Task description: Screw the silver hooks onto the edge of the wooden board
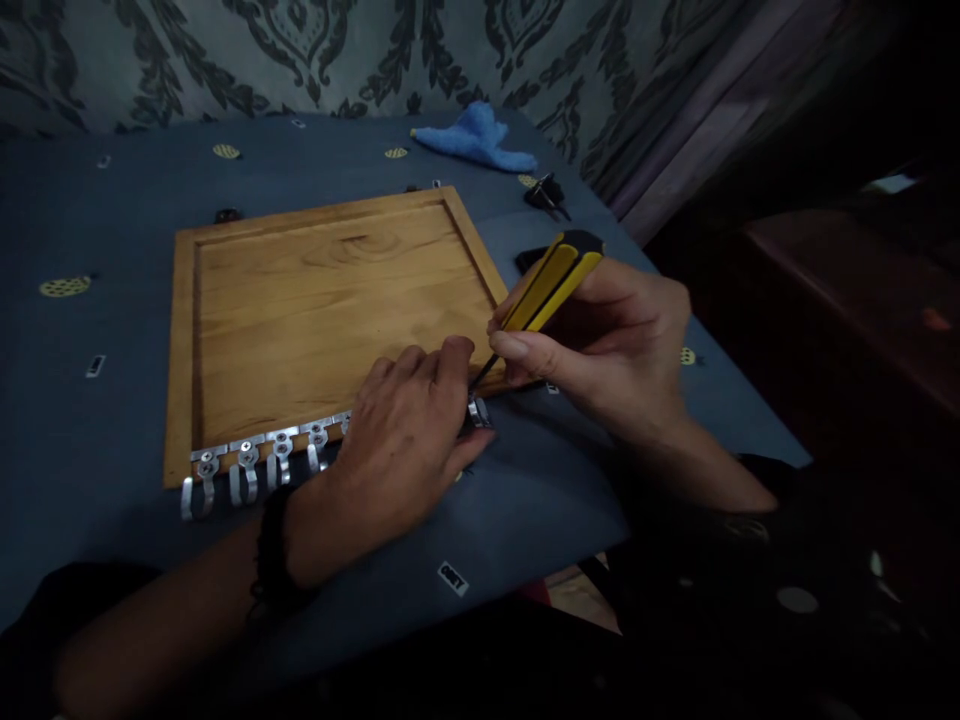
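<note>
A framed wooden board (330,300) lies on the blue cloth, with a metal hook rail (262,445) along its near edge. Several silver double hooks hang from the rail. My left hand (409,430) is closed over the rail and that edge, fingers on top and thumb at the rightmost hook (478,410), hiding the rail's middle. My right hand (615,345) grips a yellow-and-black screwdriver (551,285) near its shaft. The screwdriver tilts down and left, its tip close to the rightmost hook beside my left fingers. Whether the tip sits in a screw is hidden.
A blue cloth (476,140) lies crumpled at the back of the table (97,420). Small dark tools (547,195) are beyond the board's right side. A dark object (531,260) is partly behind my right hand. A patterned curtain (315,60) hangs behind the table.
</note>
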A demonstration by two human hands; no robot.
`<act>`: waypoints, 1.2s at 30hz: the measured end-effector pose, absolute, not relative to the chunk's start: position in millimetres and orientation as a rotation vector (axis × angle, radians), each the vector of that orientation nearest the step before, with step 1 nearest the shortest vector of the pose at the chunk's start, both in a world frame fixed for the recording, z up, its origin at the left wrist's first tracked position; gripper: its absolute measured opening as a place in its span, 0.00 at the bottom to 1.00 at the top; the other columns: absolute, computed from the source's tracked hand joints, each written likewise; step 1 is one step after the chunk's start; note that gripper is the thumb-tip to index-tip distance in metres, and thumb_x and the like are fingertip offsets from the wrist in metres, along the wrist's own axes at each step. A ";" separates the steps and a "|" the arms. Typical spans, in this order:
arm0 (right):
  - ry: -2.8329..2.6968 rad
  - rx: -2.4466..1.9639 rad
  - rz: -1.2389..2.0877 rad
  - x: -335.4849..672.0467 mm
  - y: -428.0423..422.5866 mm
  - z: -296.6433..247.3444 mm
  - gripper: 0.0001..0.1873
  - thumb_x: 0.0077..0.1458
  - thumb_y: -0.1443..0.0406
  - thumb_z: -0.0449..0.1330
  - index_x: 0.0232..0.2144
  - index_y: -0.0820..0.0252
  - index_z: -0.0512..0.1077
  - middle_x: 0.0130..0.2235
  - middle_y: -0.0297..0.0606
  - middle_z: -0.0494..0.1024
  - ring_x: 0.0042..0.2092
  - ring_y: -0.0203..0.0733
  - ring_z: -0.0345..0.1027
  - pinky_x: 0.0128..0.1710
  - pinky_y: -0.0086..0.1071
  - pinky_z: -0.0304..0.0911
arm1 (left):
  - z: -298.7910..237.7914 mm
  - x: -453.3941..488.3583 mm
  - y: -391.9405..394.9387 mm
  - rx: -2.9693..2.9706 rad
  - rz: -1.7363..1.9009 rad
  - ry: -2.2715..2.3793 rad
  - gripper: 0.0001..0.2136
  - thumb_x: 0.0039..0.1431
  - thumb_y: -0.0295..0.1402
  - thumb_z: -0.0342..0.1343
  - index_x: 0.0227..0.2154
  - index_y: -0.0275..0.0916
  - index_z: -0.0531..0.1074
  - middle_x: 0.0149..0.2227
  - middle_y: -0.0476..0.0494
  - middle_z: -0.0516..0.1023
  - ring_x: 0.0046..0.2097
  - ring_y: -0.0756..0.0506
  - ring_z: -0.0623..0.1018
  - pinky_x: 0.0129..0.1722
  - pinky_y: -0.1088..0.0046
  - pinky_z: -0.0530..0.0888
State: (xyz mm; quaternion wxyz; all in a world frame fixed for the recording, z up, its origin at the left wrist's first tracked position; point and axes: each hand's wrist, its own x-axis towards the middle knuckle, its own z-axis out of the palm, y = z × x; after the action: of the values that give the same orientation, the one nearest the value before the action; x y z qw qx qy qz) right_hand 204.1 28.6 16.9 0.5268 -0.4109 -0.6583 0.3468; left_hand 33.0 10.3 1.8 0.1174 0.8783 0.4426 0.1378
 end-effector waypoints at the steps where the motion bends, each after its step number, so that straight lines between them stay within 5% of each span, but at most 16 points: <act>1: -1.557 -0.962 0.801 203.8 27.4 16.9 0.09 0.45 0.60 0.73 0.28 0.51 0.78 0.27 0.30 0.75 0.23 0.35 0.67 0.19 0.32 0.66 | 1.7 33.1 10.2 2.569 0.409 1.299 0.22 0.56 0.35 0.63 0.47 0.39 0.57 0.41 0.44 0.76 0.45 0.38 0.76 0.43 0.60 0.71; 5: -1.488 -0.821 0.606 205.1 26.2 16.7 0.02 0.52 0.64 0.69 0.29 0.54 0.79 0.27 0.33 0.75 0.24 0.35 0.67 0.22 0.32 0.67 | 1.2 33.0 9.9 2.561 0.415 1.292 0.23 0.56 0.36 0.64 0.48 0.39 0.57 0.41 0.45 0.77 0.44 0.39 0.76 0.42 0.61 0.71; 9: -1.592 -0.825 0.520 205.5 26.9 16.7 0.04 0.48 0.65 0.71 0.26 0.54 0.79 0.23 0.32 0.73 0.27 0.38 0.69 0.24 0.33 0.68 | 0.0 32.5 10.0 2.570 0.431 1.282 0.24 0.56 0.36 0.63 0.49 0.38 0.58 0.41 0.44 0.77 0.44 0.39 0.75 0.42 0.61 0.71; 17: -1.583 -0.955 0.617 202.6 20.6 17.8 0.07 0.45 0.59 0.74 0.27 0.49 0.79 0.26 0.32 0.74 0.25 0.38 0.67 0.23 0.35 0.69 | -2.8 31.6 9.6 2.624 0.464 1.270 0.25 0.57 0.36 0.63 0.51 0.35 0.57 0.41 0.42 0.76 0.44 0.39 0.75 0.42 0.61 0.72; 30: -1.673 -0.875 0.710 207.7 27.4 16.9 0.06 0.46 0.64 0.73 0.27 0.50 0.79 0.28 0.31 0.75 0.30 0.39 0.71 0.25 0.33 0.69 | -2.6 32.8 10.7 2.633 0.465 1.264 0.25 0.57 0.36 0.63 0.51 0.35 0.57 0.41 0.42 0.75 0.44 0.39 0.75 0.41 0.61 0.72; 36: -1.671 -0.961 1.016 219.1 25.0 21.4 0.13 0.48 0.67 0.71 0.38 0.46 0.81 0.36 0.31 0.81 0.32 0.38 0.76 0.27 0.31 0.75 | -2.4 31.6 11.2 2.634 0.461 1.260 0.24 0.58 0.37 0.62 0.51 0.35 0.57 0.41 0.41 0.75 0.44 0.39 0.75 0.41 0.61 0.72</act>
State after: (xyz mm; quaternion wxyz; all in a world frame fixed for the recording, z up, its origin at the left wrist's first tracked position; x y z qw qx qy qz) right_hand 219.1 25.0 21.4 0.4630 -0.3909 -0.6797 0.4133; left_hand 31.6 11.2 -2.4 0.0928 0.8872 0.4245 0.1553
